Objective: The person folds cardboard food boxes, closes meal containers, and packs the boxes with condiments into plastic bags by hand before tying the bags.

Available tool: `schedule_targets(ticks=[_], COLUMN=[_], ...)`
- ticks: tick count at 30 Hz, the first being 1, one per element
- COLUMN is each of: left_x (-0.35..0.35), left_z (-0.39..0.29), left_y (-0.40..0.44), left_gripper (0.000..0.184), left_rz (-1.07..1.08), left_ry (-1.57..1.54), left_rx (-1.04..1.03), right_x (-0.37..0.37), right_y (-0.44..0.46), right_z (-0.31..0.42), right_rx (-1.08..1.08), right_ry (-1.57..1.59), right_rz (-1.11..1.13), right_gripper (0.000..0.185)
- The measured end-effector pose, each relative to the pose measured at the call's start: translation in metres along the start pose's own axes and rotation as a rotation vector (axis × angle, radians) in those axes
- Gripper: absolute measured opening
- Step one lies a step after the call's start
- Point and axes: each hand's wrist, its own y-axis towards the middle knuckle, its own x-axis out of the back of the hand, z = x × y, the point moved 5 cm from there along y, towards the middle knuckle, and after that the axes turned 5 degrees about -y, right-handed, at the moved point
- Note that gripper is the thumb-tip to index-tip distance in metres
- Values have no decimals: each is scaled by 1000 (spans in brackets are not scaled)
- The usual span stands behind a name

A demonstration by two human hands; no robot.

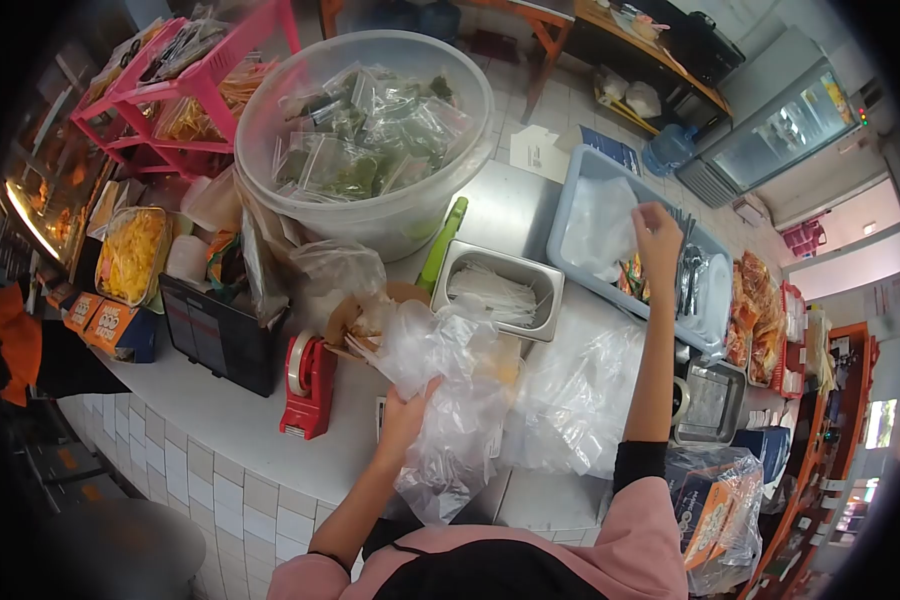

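My left hand [407, 412] is closed on a clear plastic bag [448, 375], which hangs crumpled over the counter in front of me. Reaching forward, my right hand [657, 237] is over the light blue tray [562, 235]. Its fingers are curled together, and what they hold, if anything, does not show. Beside those fingers lie white plastic bags [595, 228] and small colourful sachets [630, 275] in the tray. A flat stack of clear plastic [575, 400] rests on the counter between my arms. Behind the held bag sits a steel container [552, 312] with thin white plastic pieces.
A large translucent tub [255, 165] holds many small bags with green contents. Left of me are a red tape dispenser [308, 385], a black tablet [220, 340] and a pink rack [205, 95]. A green-handled tool [442, 245] lies beside the tub. Packaged snacks [760, 310] stand right.
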Motion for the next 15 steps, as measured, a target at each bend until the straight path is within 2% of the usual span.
schedule_targets(ticks=[3, 6, 8, 10, 11, 12, 13, 14, 15], left_x=[-2, -14, -26, -26, -25, -25, -21, -18, -16], left_z=[17, 7, -15, -17, -6, 5, 13, 17, 19], left_y=[8, 0, -13, -16, -14, -10, -4, 4, 10], left_gripper=[39, 39, 38, 38, 37, 37, 37, 35, 34], left_rz=[38, 26, -17, -63, -13, 37, 38, 104, 170], left_ry=[-46, -115, -116, -117, -191, -263, -257, -170, -85], left_rx=[20, 34, 74, 116, 191, 268, 269, 146, 21], right_x=[25, 46, 54, 45, 35, 16, -1, 6, 5], right_y=[2, -16, -40, -87, -117, -153, -186, -200, -196], right_z=[12, 52, 89, 138, 164, 178, 184, 197, 190], right_rx=[3, -66, 19, 136, 226, 514, 256, 788, 785], right_ry=[-7, -26, 100, 178, 416, 375, 276, 313, 315], right_rz=[-36, -129, -119, 248, 527, 795, 1319, 1169, 1167], right_gripper=[13, 13, 11, 12, 16, 21, 24, 29, 29])
